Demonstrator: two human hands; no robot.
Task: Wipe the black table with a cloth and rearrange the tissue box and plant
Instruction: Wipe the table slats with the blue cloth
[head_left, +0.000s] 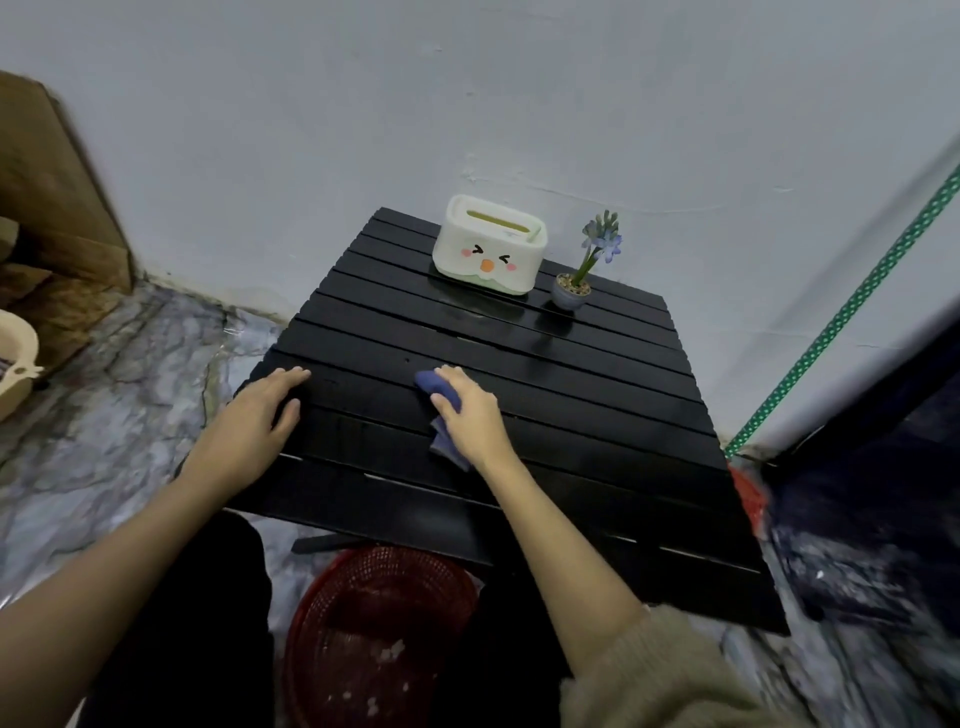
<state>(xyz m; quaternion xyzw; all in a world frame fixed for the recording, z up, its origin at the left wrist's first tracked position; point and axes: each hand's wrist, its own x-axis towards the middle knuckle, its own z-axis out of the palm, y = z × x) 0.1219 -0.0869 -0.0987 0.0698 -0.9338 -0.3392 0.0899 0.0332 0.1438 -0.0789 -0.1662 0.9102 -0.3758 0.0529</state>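
blue cloth (440, 395) bunched in the right hand (470, 410), left hand (254, 410) flat with no grip on the slatted desk (571, 415); a long stroke could topple the plant (576, 280) beside the tissue box (489, 244).

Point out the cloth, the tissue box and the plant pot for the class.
cloth (441, 391), head view, on the blue fold beside the fingers.
tissue box (488, 254), head view, on its front face.
plant pot (570, 294), head view, on the pot's side wall.

I am reaching both bare forearms forward; my left hand (258, 408) is lying flat, fingers spread, palm down, while my right hand (470, 410) is curling closed, knuckles up.
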